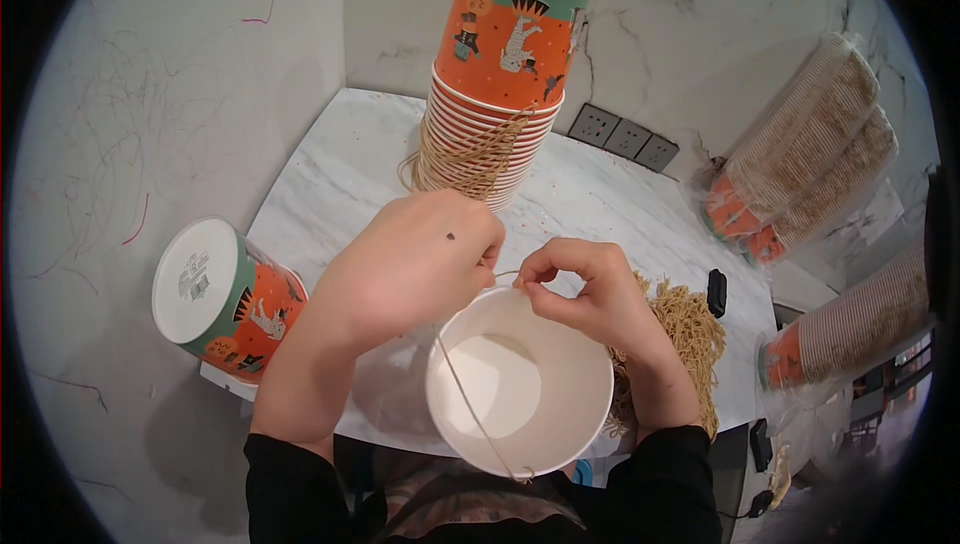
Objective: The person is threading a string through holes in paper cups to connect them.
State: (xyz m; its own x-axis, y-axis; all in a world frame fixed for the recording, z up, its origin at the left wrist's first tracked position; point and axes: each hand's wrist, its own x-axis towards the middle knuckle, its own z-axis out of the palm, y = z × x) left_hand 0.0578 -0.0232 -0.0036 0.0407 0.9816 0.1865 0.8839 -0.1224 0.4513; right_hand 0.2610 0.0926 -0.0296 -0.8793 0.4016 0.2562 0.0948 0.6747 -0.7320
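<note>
A white-lined paper bucket [570, 384] stands before me with its mouth up. Thin tan cord [462, 391] runs from a small knot at its near rim, across the mouth, toward my left hand [435, 249]. That hand is closed above the far left of the rim, and a short length of cord arcs from its fingers to my right hand. My right hand [590, 284] pinches the cord at the far rim, thumb and forefinger together. The exact grip of the left fingertips is partly hidden behind the hand.
A tall stack of orange-and-green paper buckets [505, 54], draped with tan cords, stands behind. More buckets [235, 294] lie tipped at left. A heap of cord [688, 334] and a black object [717, 293] sit right. Wrapped bucket stacks [800, 154] are beyond, near wall sockets [625, 137].
</note>
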